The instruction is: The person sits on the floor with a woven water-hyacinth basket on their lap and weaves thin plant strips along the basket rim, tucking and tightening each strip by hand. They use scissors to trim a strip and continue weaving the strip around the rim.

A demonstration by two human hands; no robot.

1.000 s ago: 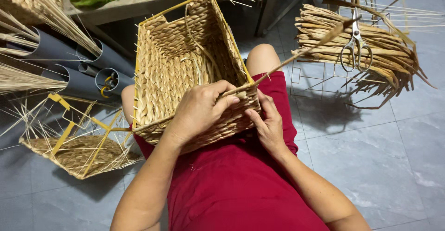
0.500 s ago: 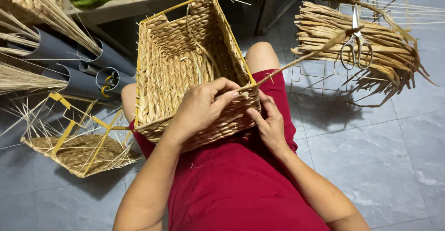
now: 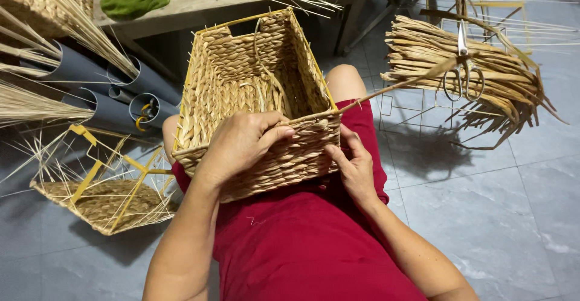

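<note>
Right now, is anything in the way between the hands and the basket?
No. The left hand already grips the woven basket at its near rim, and the right hand touches its outer wall. Nothing visible sits between them.

No packages, labels, signs or screens show anywhere in this view; nothing here bears print or a display.
</note>
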